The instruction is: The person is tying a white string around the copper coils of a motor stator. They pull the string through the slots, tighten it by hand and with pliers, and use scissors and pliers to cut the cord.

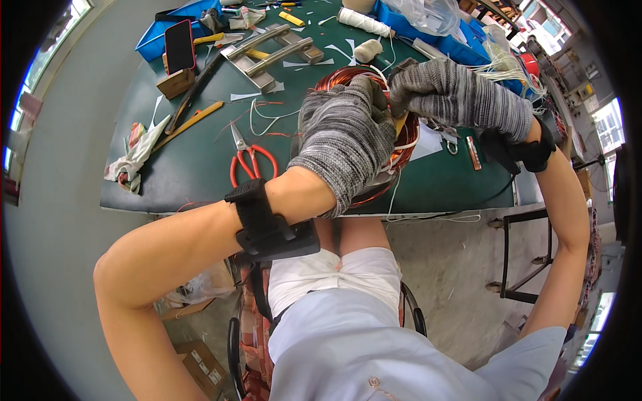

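A ring-shaped copper wire winding (406, 139) with white cord around it stands at the table's near edge, mostly covered by my hands. My left hand (348, 134), in a grey knitted glove, lies over its left side with the fingers curled onto it. At the upper right of the winding is my right hand (435, 93), gloved alike and bent inward. Its fingers are closed at the rim near the white cord; what they pinch is hidden. Red-handled scissors (249, 157) lie left of my left hand, blades slightly apart.
On the green table (200, 150) lie a metal frame (271, 57), a phone (179, 47) on a wooden block, a cloth (137, 157), a wooden strip (190, 125) and white cord spools (368, 50). Blue bins (461, 50) stand at the back. A red lighter (473, 152) lies rightward.
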A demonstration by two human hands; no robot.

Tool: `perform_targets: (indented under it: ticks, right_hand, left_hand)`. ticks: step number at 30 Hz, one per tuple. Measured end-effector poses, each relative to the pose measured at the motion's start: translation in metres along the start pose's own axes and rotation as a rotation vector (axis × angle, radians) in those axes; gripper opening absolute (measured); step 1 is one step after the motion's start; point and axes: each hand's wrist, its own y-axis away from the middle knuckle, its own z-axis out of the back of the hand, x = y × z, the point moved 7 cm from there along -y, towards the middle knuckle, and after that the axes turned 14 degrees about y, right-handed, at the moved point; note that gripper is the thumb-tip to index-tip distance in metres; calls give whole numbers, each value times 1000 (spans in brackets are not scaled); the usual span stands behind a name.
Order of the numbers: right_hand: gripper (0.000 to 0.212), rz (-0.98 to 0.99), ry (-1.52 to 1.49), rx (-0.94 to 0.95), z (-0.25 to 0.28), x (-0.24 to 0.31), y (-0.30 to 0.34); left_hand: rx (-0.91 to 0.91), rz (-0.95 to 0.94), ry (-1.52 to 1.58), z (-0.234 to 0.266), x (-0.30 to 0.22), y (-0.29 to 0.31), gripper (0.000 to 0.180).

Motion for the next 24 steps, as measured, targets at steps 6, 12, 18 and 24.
perform_targets:
  ticks: [6, 12, 18, 24]
  right_hand:
    - [28, 145, -100, 41, -8, 10, -4]
    - [26, 49, -44, -40, -14, -1, -17]
    - [28, 31, 276, -25, -7, -4, -5]
    - [31, 405, 428, -208, -24, 10, 6]
  left_hand:
    - [-4, 61, 18, 10, 8, 2, 24]
    - [-3, 23, -57, 9, 6, 7, 20]
    - [109, 76, -429, -3, 8, -10, 19]
    - [36, 22, -298, -2, 9, -4, 18]
